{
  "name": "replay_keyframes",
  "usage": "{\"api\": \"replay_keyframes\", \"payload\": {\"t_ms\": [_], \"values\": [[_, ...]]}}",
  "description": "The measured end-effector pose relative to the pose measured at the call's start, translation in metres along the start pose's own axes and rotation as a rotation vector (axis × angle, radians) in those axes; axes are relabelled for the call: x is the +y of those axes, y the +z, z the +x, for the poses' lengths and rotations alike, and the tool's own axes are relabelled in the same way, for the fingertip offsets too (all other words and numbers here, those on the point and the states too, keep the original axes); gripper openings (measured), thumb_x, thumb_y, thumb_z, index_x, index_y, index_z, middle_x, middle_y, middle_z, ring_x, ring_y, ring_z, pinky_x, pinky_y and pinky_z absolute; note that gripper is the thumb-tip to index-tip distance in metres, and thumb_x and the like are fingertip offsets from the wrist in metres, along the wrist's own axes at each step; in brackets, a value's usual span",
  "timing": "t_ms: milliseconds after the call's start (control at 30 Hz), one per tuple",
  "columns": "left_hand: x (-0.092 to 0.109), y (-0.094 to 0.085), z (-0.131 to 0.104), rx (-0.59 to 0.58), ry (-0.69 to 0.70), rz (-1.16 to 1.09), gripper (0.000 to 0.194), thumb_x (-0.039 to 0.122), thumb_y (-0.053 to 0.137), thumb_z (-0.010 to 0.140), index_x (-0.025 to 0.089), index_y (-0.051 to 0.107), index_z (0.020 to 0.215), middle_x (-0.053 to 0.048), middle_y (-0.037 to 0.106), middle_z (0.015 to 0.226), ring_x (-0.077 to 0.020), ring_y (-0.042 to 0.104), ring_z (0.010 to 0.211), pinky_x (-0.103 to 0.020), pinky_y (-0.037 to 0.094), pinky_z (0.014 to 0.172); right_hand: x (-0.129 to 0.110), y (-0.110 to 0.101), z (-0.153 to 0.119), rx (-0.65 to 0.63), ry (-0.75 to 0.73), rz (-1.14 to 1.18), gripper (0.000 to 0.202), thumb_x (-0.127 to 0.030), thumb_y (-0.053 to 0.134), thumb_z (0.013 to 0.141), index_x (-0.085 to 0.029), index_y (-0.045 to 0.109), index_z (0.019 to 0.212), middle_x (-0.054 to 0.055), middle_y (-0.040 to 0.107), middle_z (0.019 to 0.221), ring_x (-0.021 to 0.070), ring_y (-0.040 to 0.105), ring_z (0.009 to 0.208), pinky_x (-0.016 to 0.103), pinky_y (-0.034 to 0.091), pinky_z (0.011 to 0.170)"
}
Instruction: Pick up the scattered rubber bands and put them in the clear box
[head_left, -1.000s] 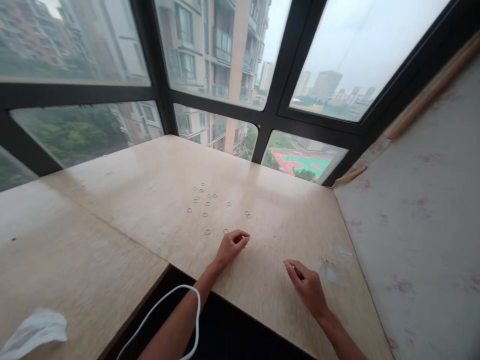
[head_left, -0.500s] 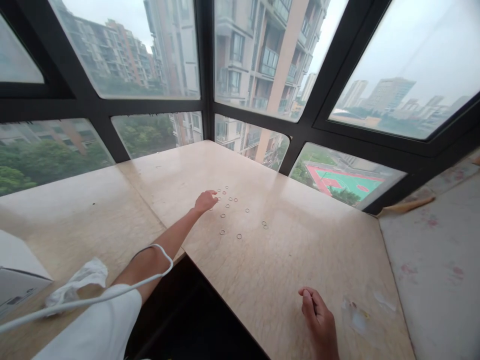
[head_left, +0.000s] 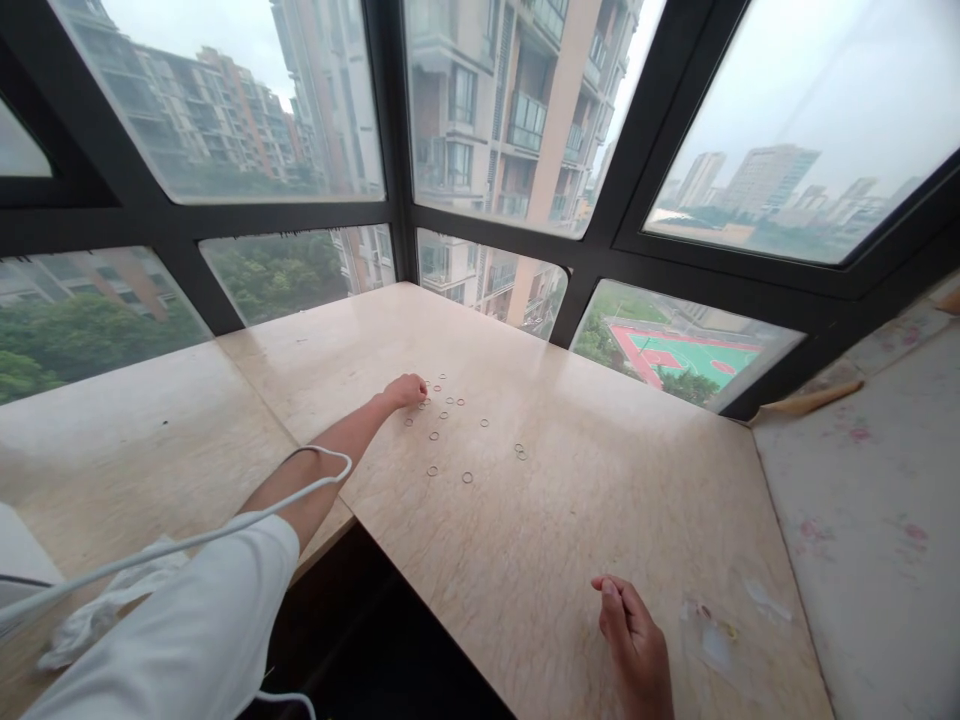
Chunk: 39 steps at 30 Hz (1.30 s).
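Several small thin rings, such as one ring point(head_left: 467, 477) near the front and another ring point(head_left: 484, 423) to the right, lie scattered on the beige marbled counter point(head_left: 600, 480). Two rings point(head_left: 520, 452) touch or overlap. My left hand point(head_left: 407, 390) reaches to the far left edge of the group, its fingers closed beside a few rings; whatever is between the fingertips is too small to make out. Low on the right, my right hand point(head_left: 631, 635) is held over the counter with thumb and fingers pressed together; what it pinches, if anything, is hidden.
A clear plastic bag point(head_left: 712, 640) lies right of my right hand. At the left are crumpled white plastic point(head_left: 97, 610), a white box point(head_left: 22, 555) and a white cable point(head_left: 187, 540) across my left arm. A dark opening point(head_left: 375, 630) lies below the counter's front edge. Windows stand behind.
My left hand has drawn its fingers together at the far rings, from a more spread pose. The view has shifted slightly. My right hand keeps its closed pose.
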<state>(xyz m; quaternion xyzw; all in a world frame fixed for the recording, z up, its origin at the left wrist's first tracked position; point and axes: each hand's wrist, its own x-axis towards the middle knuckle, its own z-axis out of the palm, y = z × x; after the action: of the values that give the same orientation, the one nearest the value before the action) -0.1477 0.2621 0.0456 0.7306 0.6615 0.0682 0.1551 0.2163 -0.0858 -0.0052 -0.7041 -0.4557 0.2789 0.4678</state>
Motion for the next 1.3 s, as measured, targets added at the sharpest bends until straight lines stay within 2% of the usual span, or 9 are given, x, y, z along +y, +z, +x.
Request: {"api": "replay_keyframes", "payload": {"t_ms": [133,267,400,533,667,833,1000,1167,1300], "values": [[0.004,-0.004,0.007,-0.052,0.057,0.065,0.008,0.021,0.066,0.064,0.020,0.071,0.070,-0.004,0.070,0.083,-0.0190,0.061,0.080,-0.024,0.043,0.070,0.006,-0.001,0.007,-0.017,-0.062,-0.102,0.049,-0.061,0.048,0.081,-0.018,0.071,0.085,0.008,0.070,0.074,0.0226,0.067,0.070,0.026,0.052,0.060],[0.009,-0.005,0.014,-0.087,0.074,0.091,0.005,0.017,0.066,0.058,0.018,0.068,0.063,-0.006,0.069,0.076,-0.0207,0.061,0.077,-0.027,0.043,0.068,0.006,-0.001,0.009,-0.049,-0.090,-0.154,0.047,-0.056,0.048,0.082,-0.018,0.073,0.087,0.012,0.074,0.093,0.0257,0.070,0.088,0.028,0.055,0.072],[0.009,-0.005,0.014,-0.110,0.087,0.041,0.003,0.014,0.064,0.054,0.016,0.063,0.055,-0.005,0.065,0.065,-0.0198,0.059,0.070,-0.026,0.041,0.064,0.004,0.000,0.008,-0.062,-0.116,-0.174,0.044,-0.053,0.047,0.085,-0.017,0.073,0.090,0.012,0.074,0.094,0.0256,0.070,0.089,0.028,0.055,0.072],[0.010,-0.004,0.006,-0.099,0.119,-0.103,0.001,0.017,0.062,0.056,0.016,0.062,0.056,-0.001,0.063,0.061,-0.0154,0.057,0.064,-0.023,0.038,0.057,0.003,0.000,0.007,-0.064,-0.153,-0.184,0.043,-0.051,0.045,0.086,-0.018,0.072,0.089,0.011,0.074,0.093,0.0243,0.071,0.086,0.027,0.055,0.071],[0.025,-0.004,-0.008,-0.060,0.152,-0.291,0.012,0.026,0.060,0.063,0.015,0.062,0.065,-0.001,0.063,0.064,-0.0137,0.056,0.062,-0.022,0.038,0.053,0.001,0.000,0.006,-0.074,-0.183,-0.208,0.042,-0.049,0.043,0.089,-0.018,0.072,0.089,0.010,0.074,0.090,0.0227,0.071,0.081,0.026,0.054,0.069],[0.067,-0.007,-0.031,-0.086,0.233,-0.545,0.021,0.035,0.060,0.070,0.015,0.061,0.075,-0.002,0.061,0.067,-0.0101,0.052,0.057,-0.022,0.041,0.052,-0.003,0.002,0.004,-0.076,-0.230,-0.227,0.042,-0.045,0.040,0.091,-0.018,0.071,0.087,0.009,0.073,0.080,0.0210,0.070,0.071,0.026,0.052,0.065],[0.122,0.004,-0.052,-0.217,0.291,-0.900,0.021,0.033,0.067,0.067,0.014,0.060,0.071,0.001,0.054,0.060,-0.0068,0.043,0.051,-0.020,0.034,0.048,-0.004,0.004,0.005,-0.065,-0.271,-0.229,0.039,-0.040,0.038,0.093,-0.018,0.071,0.088,0.008,0.072,0.076,0.0187,0.068,0.065,0.026,0.050,0.063],[0.189,0.027,-0.082,-0.403,0.337,-0.908,0.017,0.028,0.067,0.067,0.014,0.058,0.070,0.003,0.051,0.059,-0.0059,0.040,0.049,-0.019,0.028,0.046,-0.005,0.006,0.005,-0.046,-0.285,-0.244,0.034,-0.035,0.040,0.092,-0.019,0.070,0.088,0.006,0.073,0.076,0.0177,0.067,0.064,0.025,0.046,0.062],[0.247,0.047,-0.112,-0.521,0.426,-0.858,0.020,0.032,0.066,0.070,0.016,0.055,0.071,0.004,0.049,0.059,-0.0063,0.039,0.050,-0.019,0.026,0.046,-0.008,0.006,0.004,-0.027,-0.296,-0.303,0.031,-0.031,0.042,0.092,-0.020,0.070,0.086,0.003,0.072,0.073,0.0161,0.067,0.065,0.023,0.041,0.060]]}}
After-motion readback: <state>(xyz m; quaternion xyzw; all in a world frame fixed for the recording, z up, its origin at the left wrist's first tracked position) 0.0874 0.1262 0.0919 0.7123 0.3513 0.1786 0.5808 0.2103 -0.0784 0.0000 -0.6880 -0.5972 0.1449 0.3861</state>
